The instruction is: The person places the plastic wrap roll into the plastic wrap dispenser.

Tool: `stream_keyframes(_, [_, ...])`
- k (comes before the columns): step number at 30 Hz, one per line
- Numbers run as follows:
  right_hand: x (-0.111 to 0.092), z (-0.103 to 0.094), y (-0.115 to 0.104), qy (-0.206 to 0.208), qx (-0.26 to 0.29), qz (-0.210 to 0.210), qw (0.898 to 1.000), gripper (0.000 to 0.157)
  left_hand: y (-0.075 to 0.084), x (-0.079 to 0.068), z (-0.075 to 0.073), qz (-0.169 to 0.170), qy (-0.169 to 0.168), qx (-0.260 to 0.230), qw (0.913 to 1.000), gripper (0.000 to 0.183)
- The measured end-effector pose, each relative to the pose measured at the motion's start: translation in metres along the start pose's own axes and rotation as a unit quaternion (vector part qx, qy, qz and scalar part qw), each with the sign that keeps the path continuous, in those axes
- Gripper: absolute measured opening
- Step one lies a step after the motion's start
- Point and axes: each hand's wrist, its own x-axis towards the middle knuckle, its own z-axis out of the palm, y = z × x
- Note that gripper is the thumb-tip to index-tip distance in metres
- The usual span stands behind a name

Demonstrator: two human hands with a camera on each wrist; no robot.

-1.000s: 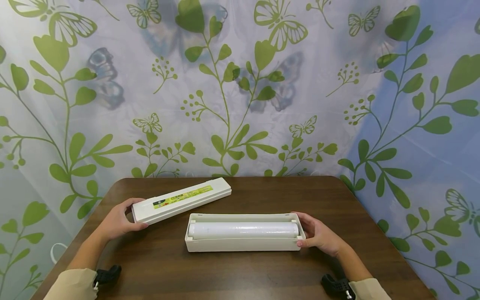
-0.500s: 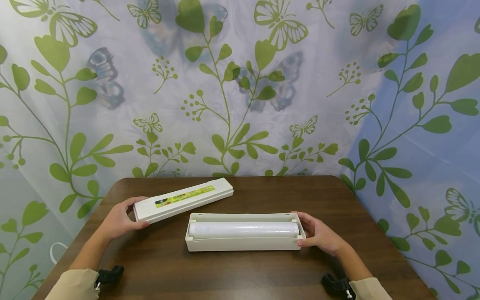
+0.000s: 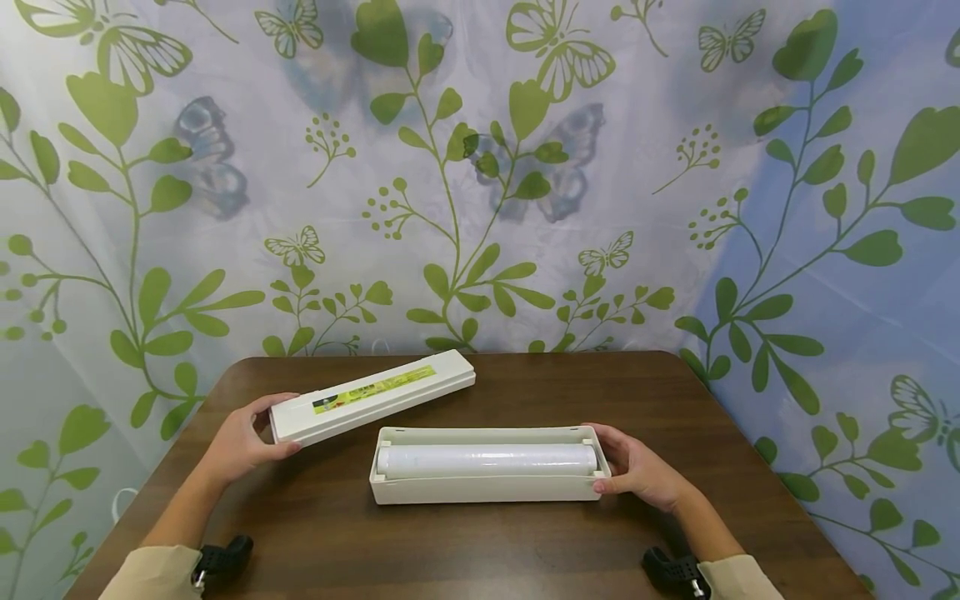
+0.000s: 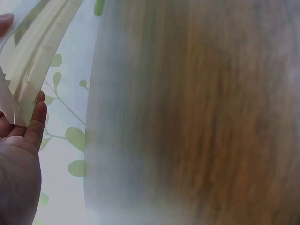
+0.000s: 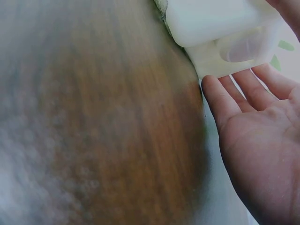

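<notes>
My left hand grips the near-left end of a long white lid with a yellow-green label, thumb in front and fingers behind. The lid slants up to the right, and its hollow underside shows in the left wrist view, with the left palm below its end. In the middle stands the open white box of a cling film dispenser. A white roll of cling film lies lengthwise inside. My right hand holds the box's right end between thumb and fingers; the right wrist view shows the fingers at that end.
A brown wooden table carries the box. Behind it and at both sides hangs a curtain printed with green leaves and butterflies. Each wrist wears a black strap at the sleeve cuff.
The lid in my left hand has shifted slightly right, its far end a little higher. The right hand and the box have stayed put.
</notes>
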Motion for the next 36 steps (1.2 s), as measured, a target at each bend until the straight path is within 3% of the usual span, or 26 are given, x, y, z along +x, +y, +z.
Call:
stream_keyframes(19, [0.002,0.005,-0.002,0.003,0.004,-0.017,1.0,0.088,0.01,0.007,0.008,0.022,-0.013,-0.079,0.9965,0.068])
stream_keyframes(36, [0.003,0.006,-0.008,0.023,-0.002,-0.013,1.0,0.093,0.02,0.016,0.026,0.033,-0.032,-0.137,0.9895,0.068])
